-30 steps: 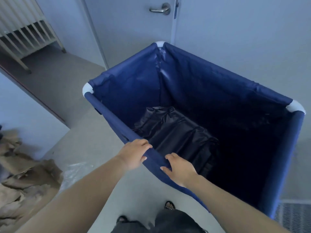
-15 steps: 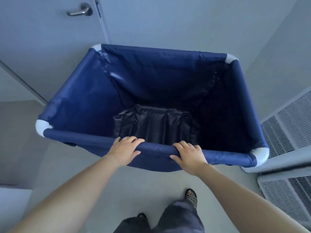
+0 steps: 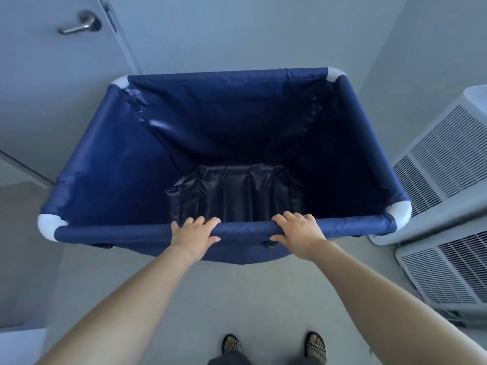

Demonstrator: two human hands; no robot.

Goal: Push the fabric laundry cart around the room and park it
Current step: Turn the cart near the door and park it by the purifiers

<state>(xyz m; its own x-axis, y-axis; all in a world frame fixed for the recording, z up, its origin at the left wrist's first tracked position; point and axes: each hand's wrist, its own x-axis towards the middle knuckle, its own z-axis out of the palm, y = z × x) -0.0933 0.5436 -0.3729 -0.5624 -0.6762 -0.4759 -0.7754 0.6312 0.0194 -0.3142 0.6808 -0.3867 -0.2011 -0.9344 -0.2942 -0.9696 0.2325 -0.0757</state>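
Gripping cart [image 3: 110, 164] near rail — left hand [image 3: 193, 233], right hand [image 3: 299, 229], arms outstretched.

The cart [image 3: 110, 164] is navy blue with white corner caps [image 3: 48, 224]; a black liner [image 3: 232, 196] lies crumpled inside. The door [image 3: 47, 83] and floor [image 3: 237, 299] are pale grey, the vents [image 3: 448, 159] white-slatted, and the sandals [image 3: 316, 347] black-and-white checked.

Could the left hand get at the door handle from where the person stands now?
Probably not without stepping forward. The left hand grips the near rail of the laundry cart, and the cart's whole length lies between the person and the door handle, which sits beyond its far left corner.
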